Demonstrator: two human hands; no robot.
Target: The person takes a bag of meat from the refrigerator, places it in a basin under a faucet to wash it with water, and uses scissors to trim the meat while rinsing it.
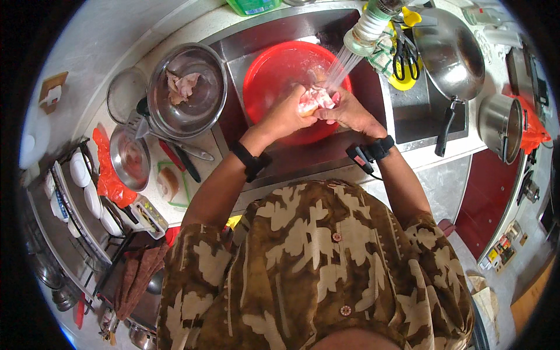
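Note:
My left hand (282, 114) and my right hand (350, 111) both grip a pale pink piece of raw meat (311, 101) over a red plastic basin (262, 65) in the steel sink (280, 30). Water streams from the faucet head (359, 40) down beside the meat, close to my right fingers. Some of my fingertips are hidden behind the piece. To the left, a steel bowl (210, 109) holds more pale pieces of meat (181, 86).
Left of the sink lie a mesh strainer (127, 94), a smaller steel bowl (130, 157), knives (188, 164) and a dish rack (83, 210). On the right are black-handled scissors (406, 59), a wok (453, 54) over the small sink and a steel pot (498, 124).

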